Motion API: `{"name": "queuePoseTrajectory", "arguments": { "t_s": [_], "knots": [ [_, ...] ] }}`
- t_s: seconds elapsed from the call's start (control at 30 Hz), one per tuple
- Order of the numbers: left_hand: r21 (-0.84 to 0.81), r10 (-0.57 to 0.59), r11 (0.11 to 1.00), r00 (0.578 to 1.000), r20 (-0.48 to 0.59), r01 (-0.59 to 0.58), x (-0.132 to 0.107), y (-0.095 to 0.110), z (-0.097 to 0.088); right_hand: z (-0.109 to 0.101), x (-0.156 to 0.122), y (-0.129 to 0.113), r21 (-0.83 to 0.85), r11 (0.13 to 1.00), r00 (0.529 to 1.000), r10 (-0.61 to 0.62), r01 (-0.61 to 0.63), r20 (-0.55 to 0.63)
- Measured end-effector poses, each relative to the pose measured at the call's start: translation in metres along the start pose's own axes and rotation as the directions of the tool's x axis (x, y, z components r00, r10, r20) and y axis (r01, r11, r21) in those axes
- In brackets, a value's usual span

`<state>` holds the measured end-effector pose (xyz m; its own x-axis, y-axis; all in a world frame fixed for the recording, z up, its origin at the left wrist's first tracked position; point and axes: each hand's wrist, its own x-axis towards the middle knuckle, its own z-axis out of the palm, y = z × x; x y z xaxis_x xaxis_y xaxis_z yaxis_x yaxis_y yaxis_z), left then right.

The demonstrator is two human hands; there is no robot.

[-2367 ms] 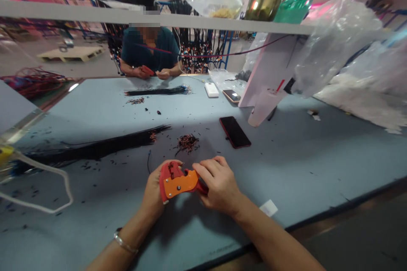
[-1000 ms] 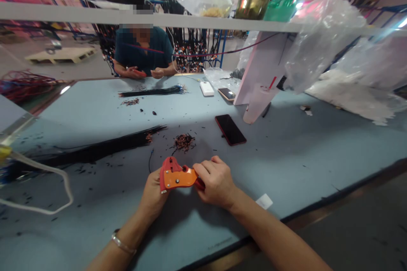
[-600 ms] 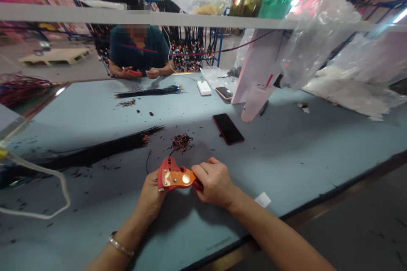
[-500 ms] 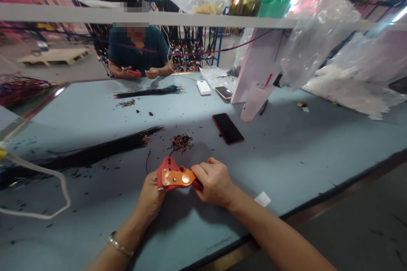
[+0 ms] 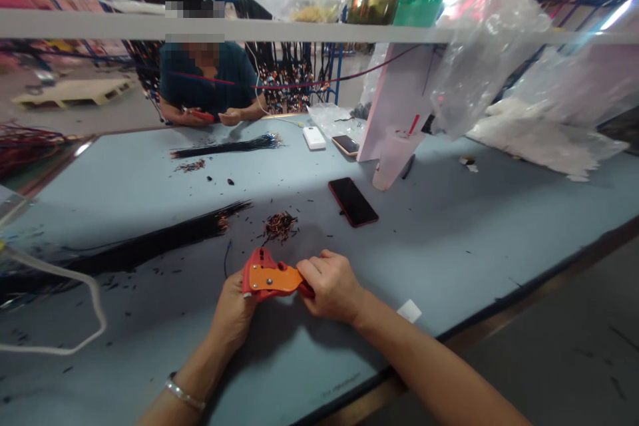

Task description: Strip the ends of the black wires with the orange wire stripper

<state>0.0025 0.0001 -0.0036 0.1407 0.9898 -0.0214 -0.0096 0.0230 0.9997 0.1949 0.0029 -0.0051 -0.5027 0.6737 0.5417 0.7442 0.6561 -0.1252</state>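
Hand tool point(image 5: 273, 279): red body, orange side plate with rivets. Handles gripped in right hand point(image 5: 330, 284), mostly covered. Left hand point(image 5: 234, 303) at head end, fingers hidden, hold unclear.

The far left of the counter point(image 5: 120, 170) is bright, its near part dim, with a darker shadow below the tool point(image 5: 274, 277). A strip light point(image 5: 618, 13) glares upper right; bags point(image 5: 492, 46) glint; edges stretch and the background blurs.

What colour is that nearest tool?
The tool is red and orange, clearest in the head view.
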Motion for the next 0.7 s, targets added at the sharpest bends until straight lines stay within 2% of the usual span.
{"name": "queuePoseTrajectory", "arguments": {
  "t_s": [0.2, 0.33, 0.4, 0.47, 0.53, 0.6, 0.67, 0.7],
  "knots": [
    [0.063, 0.007, 0.998, 0.999, -0.046, -0.004, 0.001, 0.007, 0.004, 0.002, 0.001, 0.000, 0.004, 1.000, 0.998, 0.018, -0.018, 0.055],
    [0.207, 0.060, 0.977, 0.995, -0.075, -0.044, 0.003, 0.017, 0.006, 0.003, 0.002, -0.001, 0.036, 0.998, 0.997, 0.053, -0.056, 0.064],
    [0.319, 0.078, 0.947, 0.988, -0.130, -0.033, 0.005, 0.020, 0.004, 0.001, 0.004, 0.001, 0.077, 0.989, 0.990, 0.118, -0.124, 0.081],
    [0.424, 0.094, 0.905, 0.971, -0.220, 0.008, 0.007, 0.020, 0.000, -0.004, 0.006, 0.005, 0.150, 0.954, 0.965, 0.248, -0.259, 0.089],
    [0.507, 0.111, 0.860, 0.945, -0.309, 0.065, 0.009, 0.018, -0.004, -0.013, 0.008, 0.012, 0.277, 0.852, 0.896, 0.429, -0.444, 0.116],
    [0.556, 0.121, 0.824, 0.924, -0.364, 0.111, 0.010, 0.017, -0.008, -0.023, 0.009, 0.020, 0.446, 0.674, 0.801, 0.561, -0.589, 0.210],
    [0.575, 0.128, 0.809, 0.915, -0.383, 0.127, 0.011, 0.016, -0.010, -0.034, 0.009, 0.029, 0.588, 0.519, 0.767, 0.558, -0.621, 0.318],
    [0.578, 0.133, 0.807, 0.914, -0.384, 0.125, 0.011, 0.016, -0.010, -0.038, 0.008, 0.032, 0.618, 0.480, 0.763, 0.547, -0.623, 0.344]
  ]
}}
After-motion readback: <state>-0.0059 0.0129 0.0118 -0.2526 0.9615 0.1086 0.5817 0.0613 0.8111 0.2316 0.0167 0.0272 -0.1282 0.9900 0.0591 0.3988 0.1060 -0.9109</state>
